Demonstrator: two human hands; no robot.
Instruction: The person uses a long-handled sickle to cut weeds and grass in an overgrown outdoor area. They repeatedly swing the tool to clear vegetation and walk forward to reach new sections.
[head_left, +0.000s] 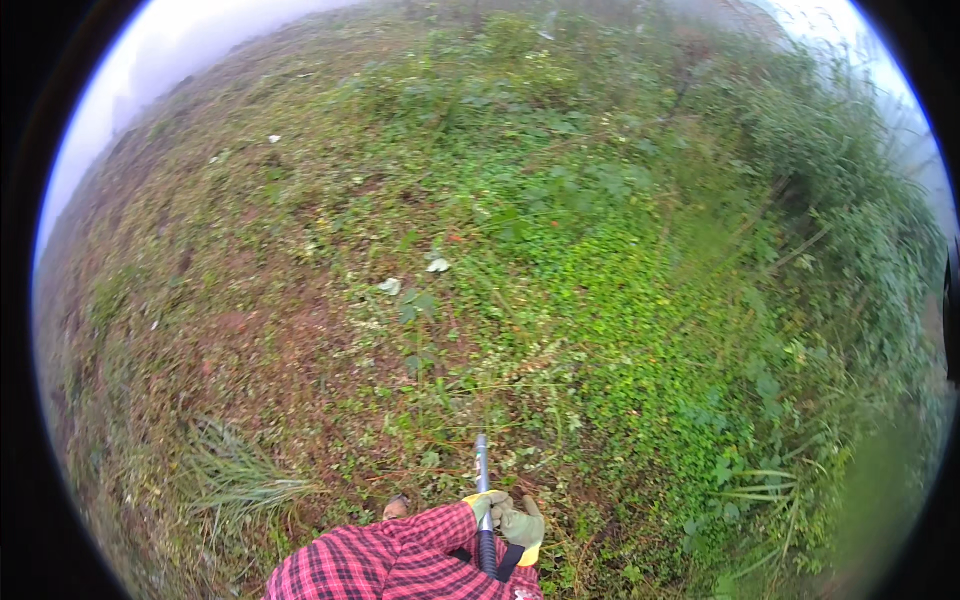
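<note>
A grey metal tube (482, 465) points forward and away from my body at the bottom centre. Its near end carries a black ribbed sleeve (487, 551). My left hand (491, 502), in a pale work glove with a yellow cuff, is closed around the tube just ahead of that sleeve. Close on the right side of the tube is my right hand (523, 523), gloved alike, its fingers beside the left hand's. Whether it grips anything is hidden. A black strap (510, 562) lies next to its cuff. The tube's far end stands over cut weeds.
Dense low green plants (622, 300) cover the ground ahead and right. Taller grass and shrubs (840, 172) rise along the right edge. Brownish ground with cut weeds (255, 330) spreads left. A long-bladed grass clump (240, 472) is near left. Pale leaves (437, 265) lie ahead.
</note>
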